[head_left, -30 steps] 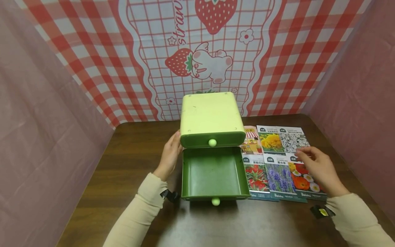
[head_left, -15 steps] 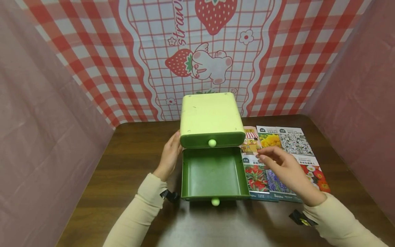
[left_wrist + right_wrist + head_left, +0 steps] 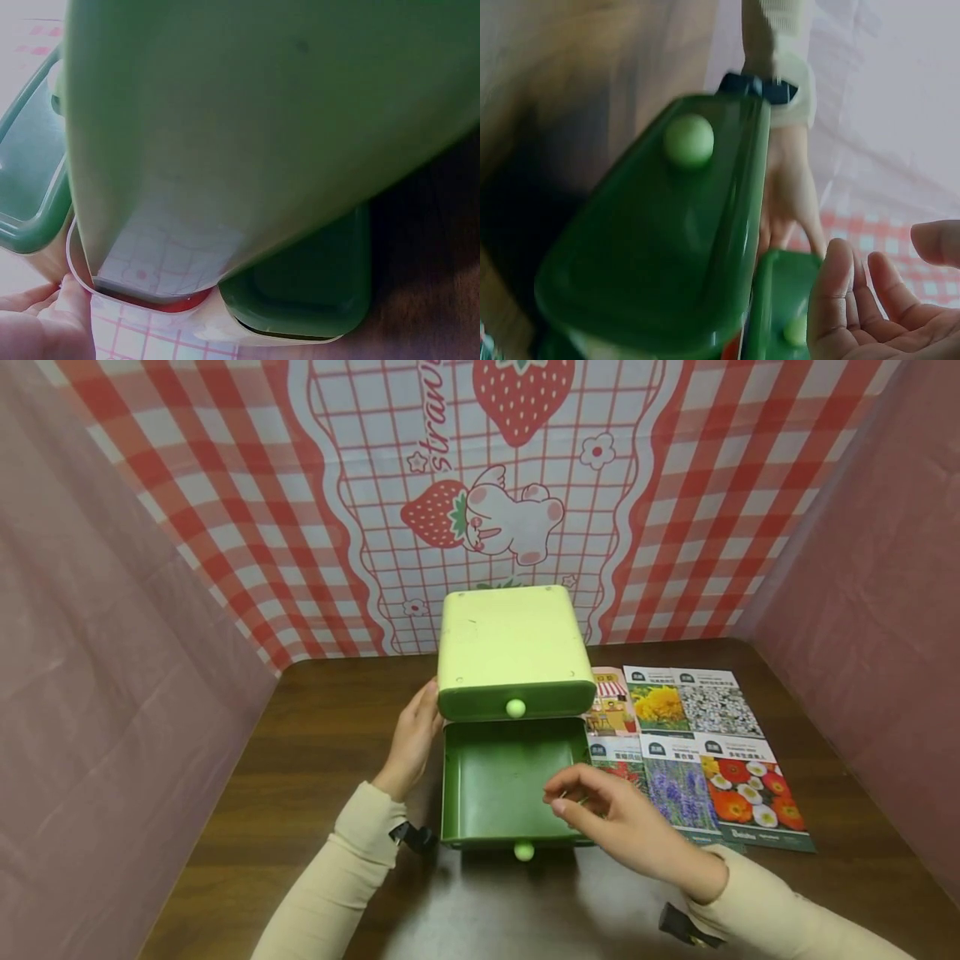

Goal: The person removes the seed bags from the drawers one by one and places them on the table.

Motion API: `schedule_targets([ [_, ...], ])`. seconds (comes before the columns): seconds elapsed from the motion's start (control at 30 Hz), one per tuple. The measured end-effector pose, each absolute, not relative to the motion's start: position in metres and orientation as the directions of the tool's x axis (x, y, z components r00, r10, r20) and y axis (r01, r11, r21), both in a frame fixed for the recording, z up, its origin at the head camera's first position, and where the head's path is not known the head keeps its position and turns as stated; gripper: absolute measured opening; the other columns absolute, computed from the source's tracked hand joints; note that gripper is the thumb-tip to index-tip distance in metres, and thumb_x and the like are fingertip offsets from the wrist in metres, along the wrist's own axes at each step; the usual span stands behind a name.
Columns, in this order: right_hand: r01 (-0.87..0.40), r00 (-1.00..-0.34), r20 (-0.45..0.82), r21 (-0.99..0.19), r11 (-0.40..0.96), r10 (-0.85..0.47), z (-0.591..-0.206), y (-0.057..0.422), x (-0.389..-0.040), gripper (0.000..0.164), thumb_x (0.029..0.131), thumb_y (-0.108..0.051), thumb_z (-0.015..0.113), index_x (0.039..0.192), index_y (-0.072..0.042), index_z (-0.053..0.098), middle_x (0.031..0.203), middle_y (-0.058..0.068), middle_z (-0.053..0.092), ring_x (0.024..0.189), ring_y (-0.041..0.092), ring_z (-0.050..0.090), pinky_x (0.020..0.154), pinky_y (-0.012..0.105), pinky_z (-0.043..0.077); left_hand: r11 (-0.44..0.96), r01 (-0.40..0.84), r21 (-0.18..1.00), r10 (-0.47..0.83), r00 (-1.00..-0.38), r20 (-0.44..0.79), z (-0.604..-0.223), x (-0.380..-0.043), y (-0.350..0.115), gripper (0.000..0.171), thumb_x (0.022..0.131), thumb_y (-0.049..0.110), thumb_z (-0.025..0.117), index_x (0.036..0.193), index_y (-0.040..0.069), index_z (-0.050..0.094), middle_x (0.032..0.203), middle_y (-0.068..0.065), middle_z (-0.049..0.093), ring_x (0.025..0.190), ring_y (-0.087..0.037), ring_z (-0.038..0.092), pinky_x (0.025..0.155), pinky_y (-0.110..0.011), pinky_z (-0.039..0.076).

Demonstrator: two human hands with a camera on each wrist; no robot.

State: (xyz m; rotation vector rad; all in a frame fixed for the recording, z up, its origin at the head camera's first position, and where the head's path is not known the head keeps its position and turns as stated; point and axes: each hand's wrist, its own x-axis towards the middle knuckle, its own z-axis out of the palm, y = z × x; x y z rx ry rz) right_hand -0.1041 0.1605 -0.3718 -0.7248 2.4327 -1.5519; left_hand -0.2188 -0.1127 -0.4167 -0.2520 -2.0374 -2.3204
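Note:
A small light-yellow cabinet with green drawers stands on the table. Its upper drawer front is closed, and the drawer below is pulled far out with nothing seen inside. My left hand rests against the cabinet's left side; its fingertips touch the wall in the left wrist view. My right hand hovers over the pulled-out drawer's right edge, fingers loosely bent. In the right wrist view its fingers and thumb stand apart, holding nothing. Another closed drawer front shows lower down in the left wrist view.
Several flower seed packets lie in two rows right of the cabinet, along with a pink illustrated card. A red-and-white checked cloth hangs behind the dark wooden table. Pink curtains hang on both sides.
My right hand has moved left from the poppy packet at the right, across the other packets, to above the pulled-out drawer. My left hand has stayed at the cabinet's side.

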Motion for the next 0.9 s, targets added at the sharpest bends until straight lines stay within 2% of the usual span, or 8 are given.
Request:
schedule_targets([
  [0.13, -0.344, -0.828, 0.124, -0.883, 0.32, -0.546, -0.377, 0.15, -0.097, 0.015, 0.1, -0.021, 0.057, 0.113, -0.017, 0.064, 0.109, 0.011, 0.069, 0.093, 0.01, 0.066, 0.074, 0.027, 0.059, -0.137, 0.135, 0.981, 0.07, -0.987, 0.146, -0.418, -0.219, -0.113, 0.063, 0.105, 0.044, 0.039, 0.151, 0.002, 0.033, 0.157, -0.013, 0.034, 0.144, -0.027, 0.038, 0.117, -0.038, 0.038],
  [0.27, -0.366, -0.777, 0.127, -0.888, 0.278, -0.616, -0.383, 0.141, -0.09, 0.016, 0.101, -0.021, 0.056, 0.113, -0.017, 0.065, 0.106, 0.007, 0.07, 0.091, 0.008, 0.066, 0.076, 0.026, 0.059, -0.137, 0.133, 0.982, 0.069, -0.987, 0.144, -0.418, -0.219, -0.113, 0.062, 0.105, 0.043, 0.039, 0.151, 0.001, 0.032, 0.157, -0.014, 0.034, 0.144, -0.028, 0.037, 0.117, -0.039, 0.039],
  [0.43, -0.353, -0.725, 0.107, -0.906, 0.234, -0.681, -0.39, 0.133, -0.083, 0.017, 0.101, -0.023, 0.055, 0.114, -0.017, 0.065, 0.106, 0.001, 0.071, 0.09, 0.004, 0.066, 0.076, 0.025, 0.059, -0.138, 0.127, 0.982, 0.062, -0.989, 0.137, -0.417, -0.219, -0.113, 0.061, 0.106, 0.04, 0.038, 0.151, 0.0, 0.032, 0.158, -0.015, 0.034, 0.143, -0.029, 0.037, 0.116, -0.039, 0.039],
  [0.67, -0.333, -0.661, 0.057, -0.916, 0.225, -0.748, -0.41, 0.129, -0.078, 0.021, 0.101, -0.025, 0.054, 0.117, -0.017, 0.066, 0.108, 0.0, 0.072, 0.093, 0.003, 0.066, 0.078, 0.024, 0.058, -0.134, 0.125, 0.983, 0.063, -0.989, 0.134, -0.416, -0.218, -0.113, 0.06, 0.105, 0.04, 0.039, 0.151, 0.001, 0.034, 0.157, -0.014, 0.035, 0.143, -0.028, 0.038, 0.117, -0.039, 0.039],
  [0.9, -0.239, -0.665, -0.018, -0.942, 0.236, -0.747, -0.432, 0.131, -0.079, 0.026, 0.101, -0.025, 0.055, 0.118, -0.01, 0.067, 0.11, 0.009, 0.071, 0.095, 0.009, 0.067, 0.078, 0.022, 0.058, -0.135, 0.132, 0.982, 0.068, -0.987, 0.142, -0.417, -0.219, -0.113, 0.06, 0.105, 0.041, 0.038, 0.151, 0.001, 0.034, 0.157, -0.014, 0.035, 0.142, -0.029, 0.039, 0.116, -0.039, 0.04],
])
